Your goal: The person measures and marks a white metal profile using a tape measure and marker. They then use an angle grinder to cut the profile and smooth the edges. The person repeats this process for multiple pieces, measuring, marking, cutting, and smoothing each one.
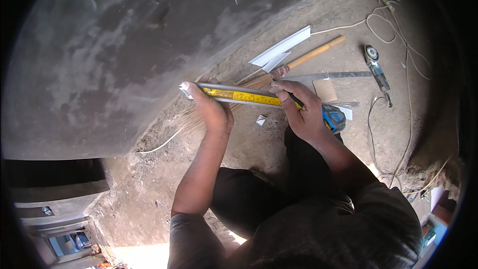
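My left hand (211,109) grips the left end of a pale grey channel strip (241,86), with its thumb on the white cut end. A yellow tape measure blade (241,95) runs along the strip toward its blue and black case (333,117) below my right hand (299,109). My right hand holds a dark pencil-like tool (296,99) over the blade, fingers bent around it. A broom of thin sticks (193,119) lies under the strip.
An angle grinder (377,72) with cords (410,84) lies at right. Beyond my hands are white offcuts (279,45), a wooden handle (316,50), a flat metal bar (348,74) and a brown square piece (324,91). A dark plastered wall (114,60) rises upper left.
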Available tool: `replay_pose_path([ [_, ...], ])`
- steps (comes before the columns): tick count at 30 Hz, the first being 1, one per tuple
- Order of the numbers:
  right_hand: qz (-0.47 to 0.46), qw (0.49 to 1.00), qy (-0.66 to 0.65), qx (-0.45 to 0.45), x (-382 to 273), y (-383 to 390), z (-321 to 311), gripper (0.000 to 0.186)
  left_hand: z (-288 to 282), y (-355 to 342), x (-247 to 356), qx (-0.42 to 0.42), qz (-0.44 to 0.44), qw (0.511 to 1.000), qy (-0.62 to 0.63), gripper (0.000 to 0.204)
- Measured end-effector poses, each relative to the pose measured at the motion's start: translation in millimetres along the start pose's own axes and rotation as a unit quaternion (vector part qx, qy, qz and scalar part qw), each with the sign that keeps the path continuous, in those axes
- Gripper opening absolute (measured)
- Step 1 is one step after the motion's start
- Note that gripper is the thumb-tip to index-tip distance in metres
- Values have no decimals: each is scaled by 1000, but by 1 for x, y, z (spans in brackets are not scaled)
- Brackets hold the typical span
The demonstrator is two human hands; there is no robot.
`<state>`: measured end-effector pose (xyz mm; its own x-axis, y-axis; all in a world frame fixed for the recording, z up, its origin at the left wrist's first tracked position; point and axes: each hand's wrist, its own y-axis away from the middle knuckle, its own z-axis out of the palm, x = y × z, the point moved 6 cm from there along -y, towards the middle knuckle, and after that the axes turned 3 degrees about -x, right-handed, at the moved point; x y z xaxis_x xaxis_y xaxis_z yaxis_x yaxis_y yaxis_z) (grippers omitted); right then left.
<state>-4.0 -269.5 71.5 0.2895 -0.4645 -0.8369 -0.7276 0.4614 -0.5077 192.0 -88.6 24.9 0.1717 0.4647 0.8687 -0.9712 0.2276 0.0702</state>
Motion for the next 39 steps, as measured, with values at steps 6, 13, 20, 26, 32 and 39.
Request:
replay_pose_path([
  [6,16,975,214,-54,20,24,-68,26,-1,1,2,14,9,1000,-4,76],
  [13,19,949,268,-167,42,67,-84,51,2,4,5,15,7,1000,-5,77],
  [20,57,934,265,-231,53,73,-93,62,6,9,6,29,3,1000,-6,78],
  [26,44,936,263,-230,58,74,-93,59,1,8,7,33,-6,999,-16,83],
  [32,46,957,225,-180,54,69,-88,41,3,11,13,8,-4,999,-31,90],
  [39,186,980,72,19,87,67,-148,39,33,28,29,12,37,997,-63,93],
])
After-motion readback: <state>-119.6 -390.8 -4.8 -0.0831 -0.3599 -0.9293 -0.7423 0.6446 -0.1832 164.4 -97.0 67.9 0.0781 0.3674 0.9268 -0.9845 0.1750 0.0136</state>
